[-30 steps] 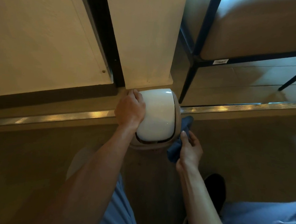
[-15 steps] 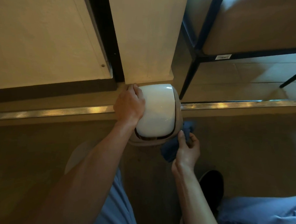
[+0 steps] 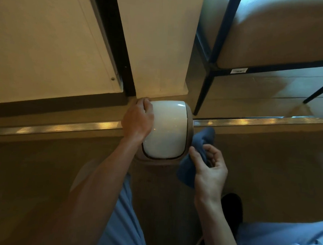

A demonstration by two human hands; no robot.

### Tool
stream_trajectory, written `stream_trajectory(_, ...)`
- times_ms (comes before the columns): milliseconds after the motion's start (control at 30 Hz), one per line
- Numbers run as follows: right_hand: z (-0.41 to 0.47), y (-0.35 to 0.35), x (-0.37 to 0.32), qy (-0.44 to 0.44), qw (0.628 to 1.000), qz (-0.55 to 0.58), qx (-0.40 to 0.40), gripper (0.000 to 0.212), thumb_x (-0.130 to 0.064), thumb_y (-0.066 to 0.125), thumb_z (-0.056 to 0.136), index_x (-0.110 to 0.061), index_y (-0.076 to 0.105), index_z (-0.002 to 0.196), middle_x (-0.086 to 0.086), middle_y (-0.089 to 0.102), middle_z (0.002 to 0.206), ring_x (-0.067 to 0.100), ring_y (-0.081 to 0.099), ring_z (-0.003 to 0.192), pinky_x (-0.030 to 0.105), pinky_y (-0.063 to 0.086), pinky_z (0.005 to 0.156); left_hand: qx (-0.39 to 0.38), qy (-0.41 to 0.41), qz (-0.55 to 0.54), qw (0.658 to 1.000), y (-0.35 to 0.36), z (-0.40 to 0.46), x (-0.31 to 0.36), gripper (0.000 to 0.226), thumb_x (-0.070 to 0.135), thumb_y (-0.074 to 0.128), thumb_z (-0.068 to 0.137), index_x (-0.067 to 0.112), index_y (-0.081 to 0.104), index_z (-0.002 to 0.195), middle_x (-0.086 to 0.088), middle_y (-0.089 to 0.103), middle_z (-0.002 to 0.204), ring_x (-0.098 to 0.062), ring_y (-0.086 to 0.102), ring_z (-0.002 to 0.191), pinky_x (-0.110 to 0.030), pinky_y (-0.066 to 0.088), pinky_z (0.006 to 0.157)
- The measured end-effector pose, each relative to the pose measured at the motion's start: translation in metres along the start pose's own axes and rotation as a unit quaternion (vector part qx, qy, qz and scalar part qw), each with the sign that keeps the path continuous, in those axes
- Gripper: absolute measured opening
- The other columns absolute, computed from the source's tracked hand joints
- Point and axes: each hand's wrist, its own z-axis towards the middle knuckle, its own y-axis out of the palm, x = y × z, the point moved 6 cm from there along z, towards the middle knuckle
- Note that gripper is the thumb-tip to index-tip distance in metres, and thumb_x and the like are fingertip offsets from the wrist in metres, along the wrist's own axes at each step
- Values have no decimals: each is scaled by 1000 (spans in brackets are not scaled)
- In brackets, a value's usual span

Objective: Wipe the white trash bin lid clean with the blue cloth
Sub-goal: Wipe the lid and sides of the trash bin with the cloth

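While left hand (image 3: 137,119) grips the white swing lid (image 3: 165,130), fingers curled over its left edge, bin stands steady. Right hand (image 3: 209,172) pinches blue cloth (image 3: 196,152) against bin's right side.

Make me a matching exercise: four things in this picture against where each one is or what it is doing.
1. left hand
2. right hand
3. blue cloth
4. chair leg

a. stands beyond the bin, to its right
b. bunched against the bin's right side
c. grips the white lid's left edge
d. holds the cloth

Pairs: 1-c, 2-d, 3-b, 4-a
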Motion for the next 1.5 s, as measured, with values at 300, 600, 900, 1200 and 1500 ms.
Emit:
stream_trajectory(300,32,63,-69,-131,973,-44,-183,25,-18,82,85,-20,68,106,-1,67,108,9,65,104,22,55,84,32,61,-119,991,-31,-15,33,26,37,49,108,23,70,110,4,66,109,-12,61,105,-33,52,85)
stream_trajectory(600,37,111,-79,-281,895,-258,-229,34,-18,81,84,-25,67,114,-8,59,114,8,62,105,24,57,88,-77,-62,-346,933,-35,-39,34,26,44,52,103,28,70,111,4,76,104,-10,72,100,-25,60,83)
stream_trajectory(900,38,128,-66,-184,900,-190,-346,38,-21,79,87,-29,64,121,-17,58,122,-1,60,112,27,59,84,24,-41,-275,960,-67,-34,19,25,27,63,101,30,59,126,11,67,113,-1,69,99,-18,58,74)
stream_trajectory(1200,77,142,-66,-284,829,-405,-260,34,-42,62,99,-29,65,131,-4,59,134,16,51,128,43,49,103,150,36,-46,987,-116,-4,5,31,20,58,104,18,62,134,3,56,122,-4,55,105,3,37,83)
stream_trajectory(1500,95,142,-35,-352,751,-512,-222,39,-49,39,107,-31,63,132,-5,62,132,18,54,127,46,35,109,53,46,-63,996,-41,-37,-21,41,48,54,104,25,59,137,13,62,123,3,58,107,-14,47,86)
